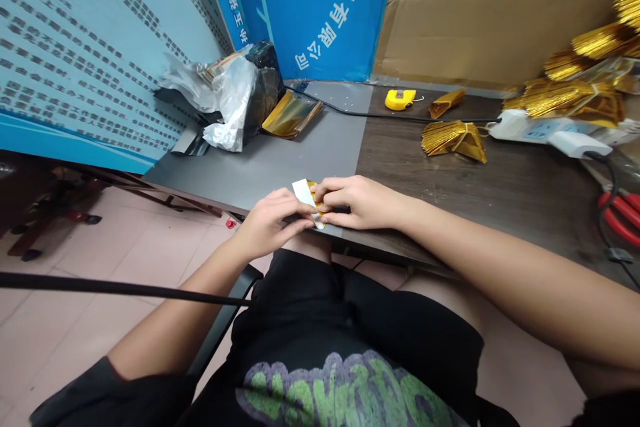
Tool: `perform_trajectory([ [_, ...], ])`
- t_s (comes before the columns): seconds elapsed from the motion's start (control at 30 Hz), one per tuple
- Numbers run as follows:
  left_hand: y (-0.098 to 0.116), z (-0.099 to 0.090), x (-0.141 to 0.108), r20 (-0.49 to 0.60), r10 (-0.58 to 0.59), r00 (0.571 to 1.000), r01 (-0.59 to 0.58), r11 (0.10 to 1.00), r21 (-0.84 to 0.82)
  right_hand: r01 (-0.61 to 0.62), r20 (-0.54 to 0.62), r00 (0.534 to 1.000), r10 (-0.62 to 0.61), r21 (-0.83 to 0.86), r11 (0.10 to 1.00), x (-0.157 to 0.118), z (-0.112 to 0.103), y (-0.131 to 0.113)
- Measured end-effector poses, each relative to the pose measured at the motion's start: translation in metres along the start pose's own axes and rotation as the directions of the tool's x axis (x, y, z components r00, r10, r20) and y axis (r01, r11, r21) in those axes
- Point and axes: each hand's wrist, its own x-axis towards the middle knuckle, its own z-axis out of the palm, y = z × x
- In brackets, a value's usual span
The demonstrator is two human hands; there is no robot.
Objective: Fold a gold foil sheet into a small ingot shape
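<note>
Pinching a gold foil strip point(315, 195) against a white paper slip point(302, 191), the left hand point(273, 223) and right hand point(357, 202) met above the table edge point(260, 195), fingertips pressed together on the foil.

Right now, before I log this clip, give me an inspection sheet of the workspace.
surface: desk with a grey panel beside a dark wood-grain panel.
job's things: white paper strip and folded gold foil, at the desk's front edge.
clutter: white plastic bag, gold foil sheets, yellow tape measure, gold foil fringe bundles, red-handled pliers.
hands: left hand and right hand both pinch the strip and foil.
cables: black cable runs along the desk; white power strip.
surroundings: blue printed boards, cardboard, pink floor tiles.
</note>
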Motion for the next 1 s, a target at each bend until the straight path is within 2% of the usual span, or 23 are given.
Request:
perform_trajectory([
  [0.23, 0.005, -0.004, 0.008, 0.078, -0.23, 0.97, 0.233, 0.972, -0.038, -0.008, -0.012, 1.0, 0.007, -0.006, 1.0, -0.001, 0.001, -0.004],
  [0.33, 0.009, -0.004, 0.012, 0.096, -0.274, 0.957, 0.28, 0.959, -0.054, -0.005, -0.018, 1.0, 0.005, -0.016, 1.0, -0.001, 0.003, -0.004],
  [0.5, 0.013, -0.001, 0.015, 0.088, -0.286, 0.954, 0.293, 0.953, -0.079, -0.009, -0.05, 0.999, 0.011, 0.04, 0.999, -0.002, 0.004, -0.002],
  [0.67, 0.011, 0.007, 0.014, 0.052, -0.281, 0.958, 0.282, 0.959, -0.032, -0.034, -0.056, 0.998, 0.039, 0.078, 0.996, -0.001, 0.003, -0.004],
  [1.0, 0.012, 0.011, 0.012, 0.008, -0.288, 0.958, 0.288, 0.957, -0.032, -0.102, -0.079, 0.991, 0.106, 0.05, 0.994, 0.002, 0.007, -0.008],
])
